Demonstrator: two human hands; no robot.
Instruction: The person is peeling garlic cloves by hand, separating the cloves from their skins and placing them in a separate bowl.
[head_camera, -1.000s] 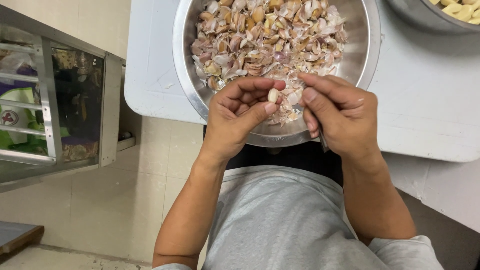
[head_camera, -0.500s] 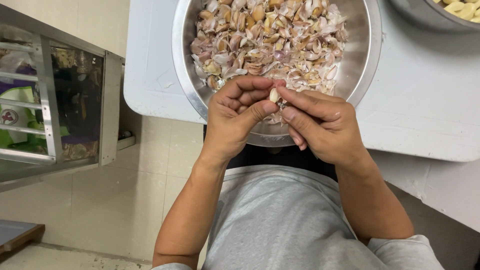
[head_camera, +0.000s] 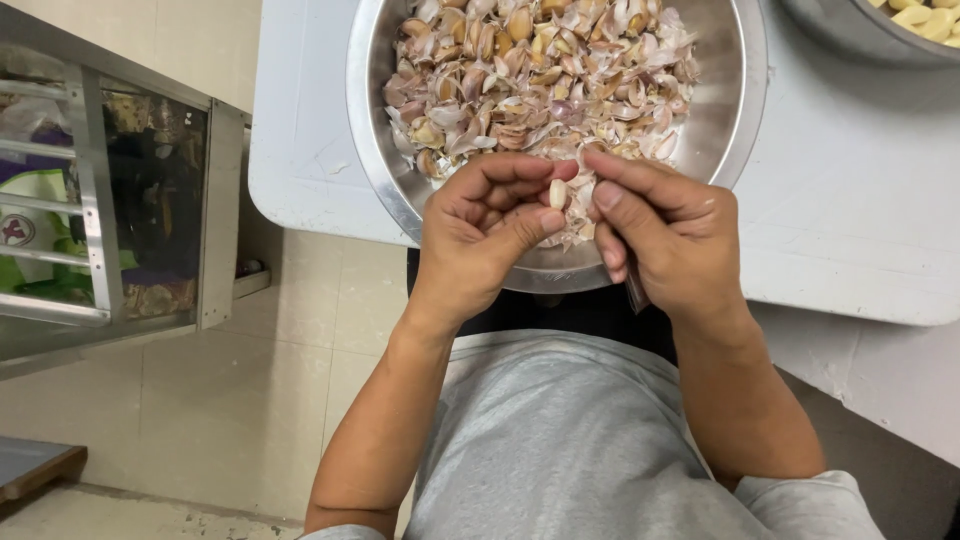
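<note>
Two hands, left hand (head_camera: 480, 235) and right hand (head_camera: 665, 235), pinch one garlic clove (head_camera: 557, 193) over a steel bowl (head_camera: 385, 190) on a white table (head_camera: 850, 220); tiled floor (head_camera: 250, 390) below.

Big round steel bowl (head_camera: 735, 120), brushed metal with a soft shine, holds dry, papery pinkish garlic skins (head_camera: 520, 80). The pale peeled garlic clove (head_camera: 558, 193) looks smooth and waxy. White worktop (head_camera: 850, 200): matt, smooth. Grey shirt (head_camera: 570, 440): soft matt cloth. Floor tiles (head_camera: 200, 400): dull cream.

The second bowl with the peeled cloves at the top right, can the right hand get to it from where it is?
Probably yes: the right hand is nearer the second bowl, with only bare white table between.
</note>
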